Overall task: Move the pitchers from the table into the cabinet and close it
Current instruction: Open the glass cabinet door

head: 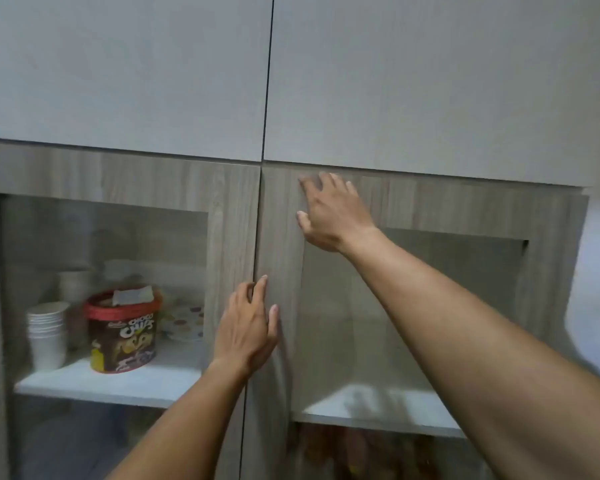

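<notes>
A wood-grain cabinet with two glass-paned doors fills the view. My right hand (329, 211) lies flat with fingers spread on the top rail of the right door (281, 258). My left hand (248, 329) rests on the inner edge of that same door, fingertips at the seam between the two doors. The left door (229, 237) sits flush with it. No pitcher is clearly visible; the pane behind my right arm is blurred and shows only a white shelf (378, 407).
Behind the left pane stand a stack of white paper cups (47, 336), a red-lidded chocolate snack tub (122, 332) and a dotted plate (186, 322) on a white shelf. Grey upper cabinet doors (125, 71) hang above. A pale wall is at the right.
</notes>
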Tool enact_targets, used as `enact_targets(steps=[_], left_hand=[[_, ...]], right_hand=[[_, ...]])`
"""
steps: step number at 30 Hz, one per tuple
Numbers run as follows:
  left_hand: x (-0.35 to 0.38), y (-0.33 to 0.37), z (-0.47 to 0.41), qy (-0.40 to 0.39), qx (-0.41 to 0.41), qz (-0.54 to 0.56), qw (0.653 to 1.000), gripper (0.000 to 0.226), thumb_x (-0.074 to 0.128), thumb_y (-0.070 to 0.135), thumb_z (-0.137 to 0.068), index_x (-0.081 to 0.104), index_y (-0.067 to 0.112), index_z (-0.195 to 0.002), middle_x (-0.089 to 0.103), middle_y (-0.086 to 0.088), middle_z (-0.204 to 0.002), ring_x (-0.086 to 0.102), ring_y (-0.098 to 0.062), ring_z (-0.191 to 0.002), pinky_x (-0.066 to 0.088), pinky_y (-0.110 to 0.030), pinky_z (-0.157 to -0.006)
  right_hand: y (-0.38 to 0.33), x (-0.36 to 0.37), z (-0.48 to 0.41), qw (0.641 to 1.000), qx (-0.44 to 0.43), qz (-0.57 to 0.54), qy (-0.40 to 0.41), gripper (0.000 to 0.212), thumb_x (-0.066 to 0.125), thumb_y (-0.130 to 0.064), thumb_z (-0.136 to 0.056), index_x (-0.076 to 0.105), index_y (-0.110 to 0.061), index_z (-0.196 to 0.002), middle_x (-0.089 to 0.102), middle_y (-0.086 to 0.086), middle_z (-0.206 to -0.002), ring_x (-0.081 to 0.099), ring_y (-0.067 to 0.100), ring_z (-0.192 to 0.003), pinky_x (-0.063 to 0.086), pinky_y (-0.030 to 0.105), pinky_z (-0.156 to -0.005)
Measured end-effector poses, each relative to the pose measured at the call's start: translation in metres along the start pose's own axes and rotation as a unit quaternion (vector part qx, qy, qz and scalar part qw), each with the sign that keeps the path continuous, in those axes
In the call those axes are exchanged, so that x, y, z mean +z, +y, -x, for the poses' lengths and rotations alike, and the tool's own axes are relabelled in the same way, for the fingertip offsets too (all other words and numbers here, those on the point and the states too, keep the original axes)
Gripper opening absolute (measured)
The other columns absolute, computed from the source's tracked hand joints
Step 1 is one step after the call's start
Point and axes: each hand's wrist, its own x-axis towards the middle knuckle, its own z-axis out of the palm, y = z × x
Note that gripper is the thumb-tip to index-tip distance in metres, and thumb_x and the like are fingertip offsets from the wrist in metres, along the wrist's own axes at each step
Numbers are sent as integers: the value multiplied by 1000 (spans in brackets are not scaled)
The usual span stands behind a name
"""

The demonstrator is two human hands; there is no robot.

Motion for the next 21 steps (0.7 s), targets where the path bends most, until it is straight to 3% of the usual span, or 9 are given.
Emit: enact_targets(steps=[7, 12, 17, 21], left_hand=[[27, -2, -5, 15, 1, -13, 1000, 57, 50, 40, -93, 37, 19, -145, 42, -4, -123, 51, -19, -95, 52, -30, -67], [33, -1, -4, 34, -31, 23, 999, 59, 56, 36, -92, 31, 23, -143, 40, -3, -125, 49, -16, -93, 53, -27, -63], [24, 4, -2, 72, -111, 122, 984, 59, 59, 30, -92, 31, 19, -142, 43, -8, -131, 52, -22, -106, 45, -28, -77], [5, 3, 4, 2, -159, 199, 967, 61, 54, 41, -95, 33, 14, -146, 49, -11, -142, 52, -29, -125, 45, -40, -100]], right_hand=[[-3, 22, -33, 1000, -1, 24, 7, 60, 49, -42, -93, 40, -14, -146, 43, 24, -144, 39, 42, -134, 36, 60, -108], [-5, 22, -38, 1000, 12, 11, 18, 56, 49, -37, -92, 41, -12, -142, 46, 22, -140, 42, 40, -129, 38, 58, -102], [-9, 0, -42, 999, 32, -9, -3, 50, 44, -35, -95, 46, -9, -137, 45, 20, -138, 41, 39, -127, 36, 58, -100], [-17, -25, -32, 998, 47, -17, -26, 52, 40, -43, -97, 48, -9, -136, 43, 19, -140, 38, 37, -131, 33, 58, -103]])
